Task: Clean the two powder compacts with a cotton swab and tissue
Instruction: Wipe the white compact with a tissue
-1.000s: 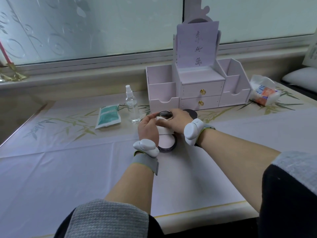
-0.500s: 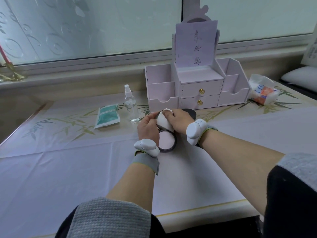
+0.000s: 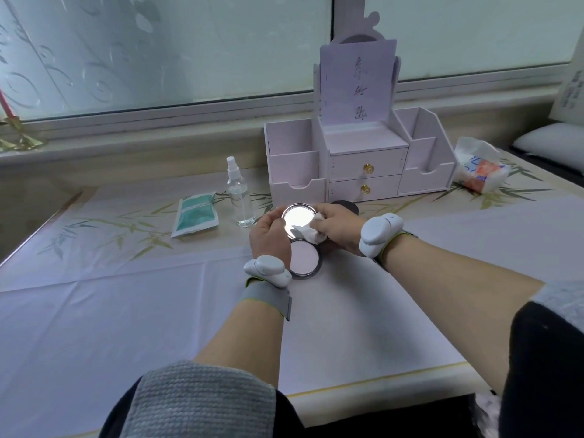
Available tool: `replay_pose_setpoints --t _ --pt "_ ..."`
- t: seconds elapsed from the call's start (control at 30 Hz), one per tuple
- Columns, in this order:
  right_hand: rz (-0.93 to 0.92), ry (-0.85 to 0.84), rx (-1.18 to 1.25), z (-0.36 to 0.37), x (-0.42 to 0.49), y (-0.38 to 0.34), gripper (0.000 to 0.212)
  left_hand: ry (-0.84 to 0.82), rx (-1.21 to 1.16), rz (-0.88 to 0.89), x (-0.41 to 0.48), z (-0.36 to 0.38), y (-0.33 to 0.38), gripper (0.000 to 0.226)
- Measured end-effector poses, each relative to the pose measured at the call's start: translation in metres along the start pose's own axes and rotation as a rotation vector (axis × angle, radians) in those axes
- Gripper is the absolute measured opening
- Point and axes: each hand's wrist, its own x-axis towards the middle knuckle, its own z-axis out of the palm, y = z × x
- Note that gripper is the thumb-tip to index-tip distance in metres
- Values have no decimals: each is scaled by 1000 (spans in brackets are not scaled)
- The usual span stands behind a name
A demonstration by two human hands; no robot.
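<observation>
Compact open on worktop, frame centre. Left hand grip curled round mirror lid, propping it up for access. Right hand grip pinches tissue against mirror's lower right. Second compact sits just behind.

Pale pink powder, white tissue, teal packet, bamboo-print tablecloth.

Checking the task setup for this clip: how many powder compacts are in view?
2. The open compact sits at centre, lid held by the left hand; a dark closed compact is partly hidden behind the right hand gripping a tissue.
</observation>
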Motion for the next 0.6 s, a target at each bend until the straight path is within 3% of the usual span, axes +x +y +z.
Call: replay_pose_setpoints --t 0.23,0.37,0.6 --pt "57 -51 142 -5 -6 1 52 -11 22 8 0 0 0 37" --pt "80 -81 211 -8 -9 2 50 -17 58 14 2 -3 -3 38" --pt "-43 112 -56 -10 -18 16 44 32 30 33 3 2 -4 40"
